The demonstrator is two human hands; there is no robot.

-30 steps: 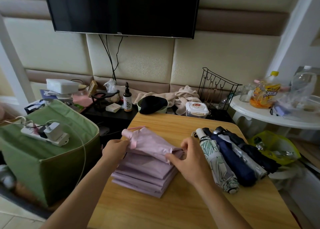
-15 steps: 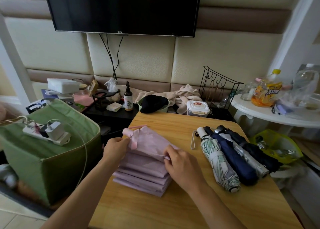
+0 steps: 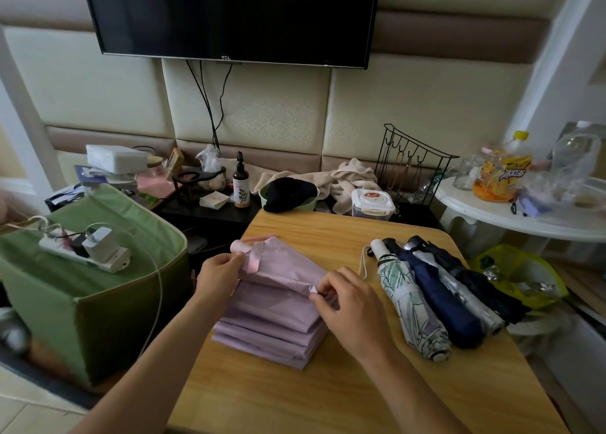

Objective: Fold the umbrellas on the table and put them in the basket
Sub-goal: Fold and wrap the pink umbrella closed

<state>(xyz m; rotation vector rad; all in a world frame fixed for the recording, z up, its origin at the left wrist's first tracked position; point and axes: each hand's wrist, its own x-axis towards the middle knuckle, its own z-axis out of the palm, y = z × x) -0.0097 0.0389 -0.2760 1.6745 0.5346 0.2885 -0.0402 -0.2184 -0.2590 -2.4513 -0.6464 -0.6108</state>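
My right hand (image 3: 349, 309) pinches a pleat tip at the loose end of the lilac umbrella (image 3: 278, 305), thumb and forefinger closed on the fabric where it bunches toward the middle of the tabletop. My left hand (image 3: 218, 274) grips the same umbrella at its handle end, fingers curled round the canopy just below the pale pink handle (image 3: 236, 246) and its pink strap (image 3: 252, 263), close to the table's left edge. Between my two hands the top pleat is lifted a little; under it the remaining folds lie stacked flat on the wooden table (image 3: 328, 397), fanning toward its near edge.

Along the right edge lie more umbrellas, already rolled, side by side and touching — a leaf-print umbrella (image 3: 410, 305) nearest my right hand, then a navy umbrella (image 3: 439, 299), a silver umbrella (image 3: 465, 292) and a black umbrella (image 3: 482, 286) outermost. Their handles point toward the far edge.

Off the table's left side stands a green fabric basket (image 3: 108, 305), its top covered, with a white power strip (image 3: 85, 248) and a charger resting on it. A dark television (image 3: 229, 14) hangs on the wall beyond the far edge — below it, a cluttered low shelf.
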